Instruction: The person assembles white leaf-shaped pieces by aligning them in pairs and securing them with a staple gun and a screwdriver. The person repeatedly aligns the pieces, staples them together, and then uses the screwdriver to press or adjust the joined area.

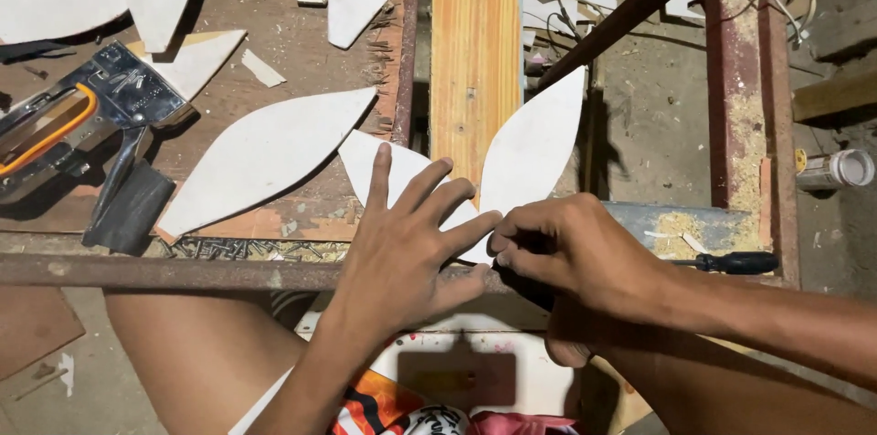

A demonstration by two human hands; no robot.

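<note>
Head view, only one: left hand (402, 248) lies flat w/ fingers spread, palm pressing down on a white leaf-shaped cutout (388, 175) at frame centre, prob. to keep it from sliding; it grips nothing, just pins. Right hand (566, 248) is curled nearly closed, fingertips pinched at the base of a second white cutout (534, 147) that angles up-right across the wooden plank (475, 51); something dark sits under the fingers, can't tell what. The two cutouts meet at their lower tips right btwn the hands, forming a V, so both hands crowd one small spot on the rusty metal bar (183, 272) along the desk's (301, 42) near edge. A third, larger leaf piece (265, 156) lies loose just left of the left hand, not touching it. Staple gun (87, 115) w/ orange handle sits mid-left, well apart. Screwdriver (726, 262) w/ black handle lies right, near the right wrist. Room: more white offcuts fill upper left; an open gap drops to the floor right of the plank, so pieces overhang there.
</note>
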